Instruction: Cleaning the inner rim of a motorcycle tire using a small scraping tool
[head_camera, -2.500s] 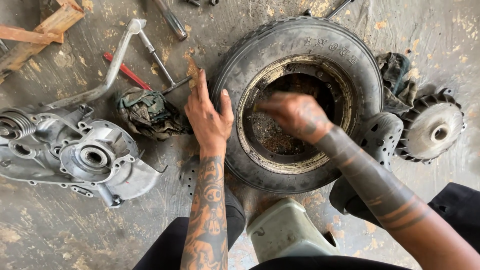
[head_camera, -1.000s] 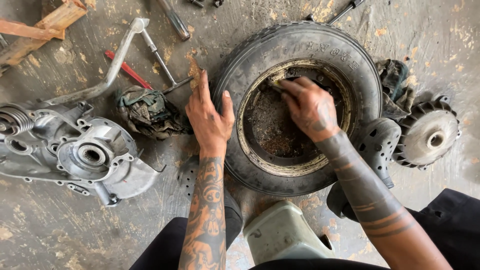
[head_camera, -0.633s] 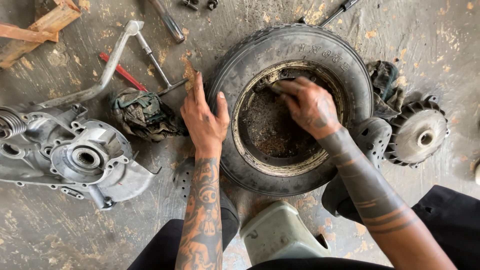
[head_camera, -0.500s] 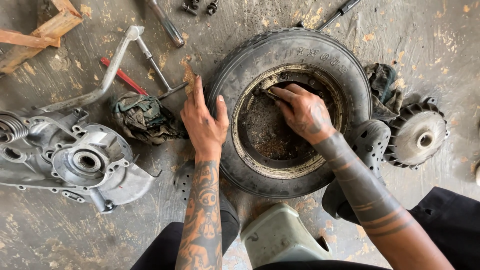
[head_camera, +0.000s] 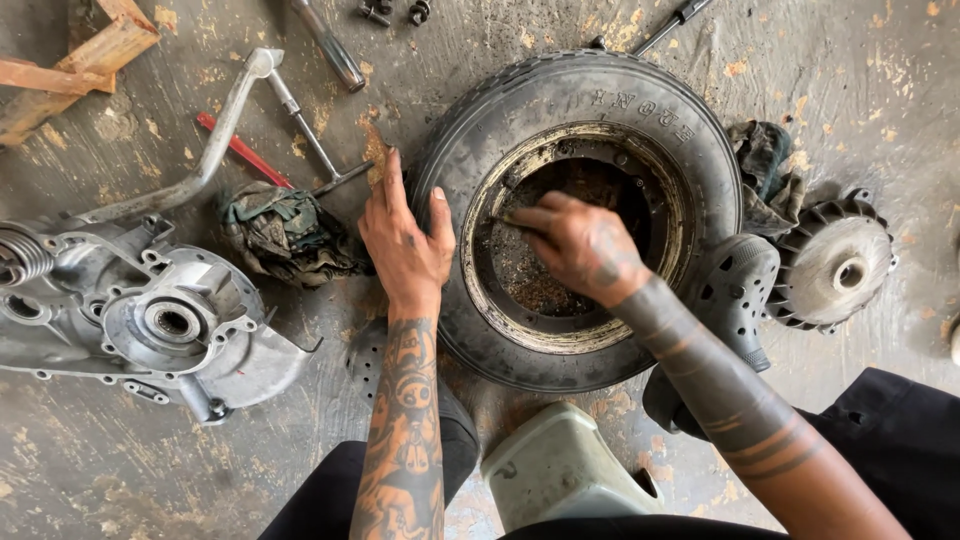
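Note:
A small black tyre (head_camera: 700, 150) on a rusty, dirty metal rim (head_camera: 672, 200) lies flat on the stained concrete floor. My left hand (head_camera: 405, 245) rests flat with fingers spread, on the tyre's left sidewall and the floor beside it. Inside the rim's hollow, my right hand (head_camera: 580, 245) points its bunched fingers left against the inner rim edge. A thin dark thing shows at the fingertips; whether the hand holds it is unclear.
A grey engine casing (head_camera: 170, 320) with a kick lever (head_camera: 215, 150) lies at left, beside a dirty rag (head_camera: 280, 225), a red-handled tool (head_camera: 240, 150) and a T-handle wrench (head_camera: 310, 140). A finned fan wheel (head_camera: 835, 265) and black clog (head_camera: 740, 290) lie right. A pale plastic stool (head_camera: 560, 470) is near.
My right hand has slid from the top of the rim's inside round to its left side. My left hand has stayed pressed on the tyre.

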